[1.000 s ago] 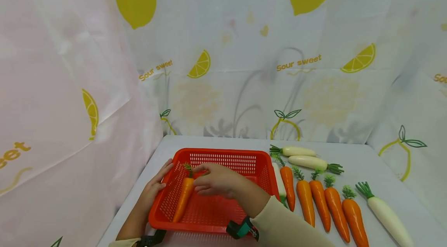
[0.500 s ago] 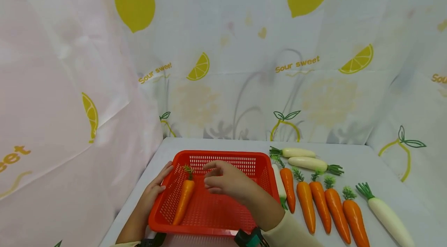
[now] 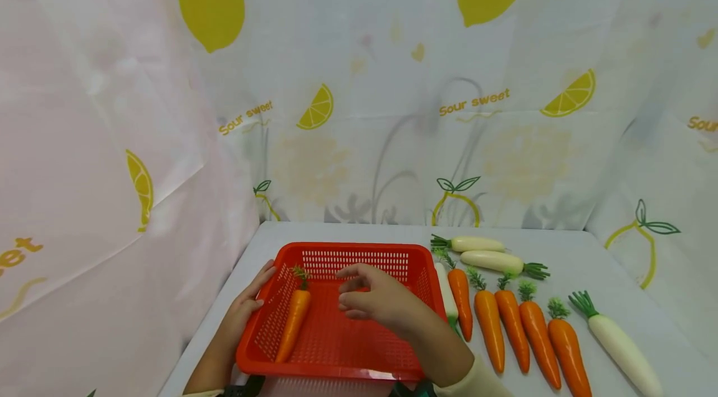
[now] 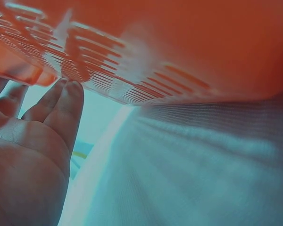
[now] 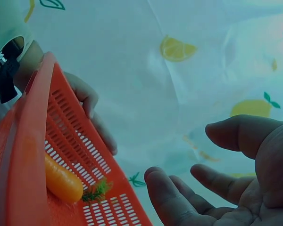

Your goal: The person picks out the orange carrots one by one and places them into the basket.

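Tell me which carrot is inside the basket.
The leftmost carrot, near the left wall of the basket; the other five carrots lie outside, on the table to the right.

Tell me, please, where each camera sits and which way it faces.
Head: on the head, facing forward and down at the red basket, with the left hand, right hand and forearms showing.
Left wrist: on that wrist, facing the red basket's slotted side, with the left hand showing.
Right wrist: on that wrist, facing the red basket and printed curtain, with both hands showing.
Shared: head and right wrist show the carrot inside the red basket.
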Demonstrator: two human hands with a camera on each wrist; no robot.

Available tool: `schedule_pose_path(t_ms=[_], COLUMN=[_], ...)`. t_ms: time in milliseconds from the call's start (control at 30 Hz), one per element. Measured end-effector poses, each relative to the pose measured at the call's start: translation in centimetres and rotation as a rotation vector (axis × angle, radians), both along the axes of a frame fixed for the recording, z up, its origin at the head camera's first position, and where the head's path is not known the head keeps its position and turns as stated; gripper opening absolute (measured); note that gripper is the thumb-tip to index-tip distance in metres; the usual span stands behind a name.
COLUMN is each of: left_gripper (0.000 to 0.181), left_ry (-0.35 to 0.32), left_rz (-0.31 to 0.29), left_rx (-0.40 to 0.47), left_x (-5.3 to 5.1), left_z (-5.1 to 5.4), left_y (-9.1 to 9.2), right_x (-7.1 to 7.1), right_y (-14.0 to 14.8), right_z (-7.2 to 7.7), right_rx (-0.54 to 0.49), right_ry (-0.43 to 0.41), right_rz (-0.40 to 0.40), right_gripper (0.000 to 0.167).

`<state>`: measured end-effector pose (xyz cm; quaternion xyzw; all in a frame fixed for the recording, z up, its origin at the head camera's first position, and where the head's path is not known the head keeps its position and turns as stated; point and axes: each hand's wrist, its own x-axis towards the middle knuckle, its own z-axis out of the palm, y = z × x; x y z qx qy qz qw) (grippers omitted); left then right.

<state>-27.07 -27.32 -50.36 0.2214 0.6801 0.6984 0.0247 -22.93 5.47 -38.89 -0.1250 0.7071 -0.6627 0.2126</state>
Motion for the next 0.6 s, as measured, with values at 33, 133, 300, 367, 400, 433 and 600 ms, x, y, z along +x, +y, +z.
schedule_pose_path(t_ms=[33,133,300,367,400,433,600], left_gripper=[0.067,0.067,0.068,0.068,0.068,0.068,0.067], left_ry=[0.008,0.021,0.016,0.014,0.01,0.012,0.027], left_rz=[-0.006,-0.013,-0.022,-0.02,-0.016,-0.016,-0.024], left_rx=[0.0,0.002,0.01,0.007,0.004,0.006,0.015], left_x=[0.0,0.0,-0.1,-0.1,-0.1,-0.2,-0.1], left_z=[-0.1,-0.3,-0.4,-0.4,-0.4,-0.3,-0.2], left_y=[0.0,-0.1,-0.2,-0.1,-0.1,-0.1,0.0], right_x=[0.1,0.2,0.4,0.5,0.5,0.5,0.6], right_y=[0.1,0.5,1.0,1.2,1.4,1.5,2.4], right_z=[-0.1,-0.2,-0.5,-0.6,-0.6,-0.7,-0.8], right_rx=[-0.005,-0.016,-0.026,-0.029,-0.027,-0.023,0.018], right_ry=[-0.001,-0.002,0.002,0.006,0.006,0.01,0.051], right_rz=[0.0,-0.006,-0.017,-0.021,-0.025,-0.03,-0.062], right_gripper=[0.044,0.045,0.046,0.047,0.046,0.046,0.045])
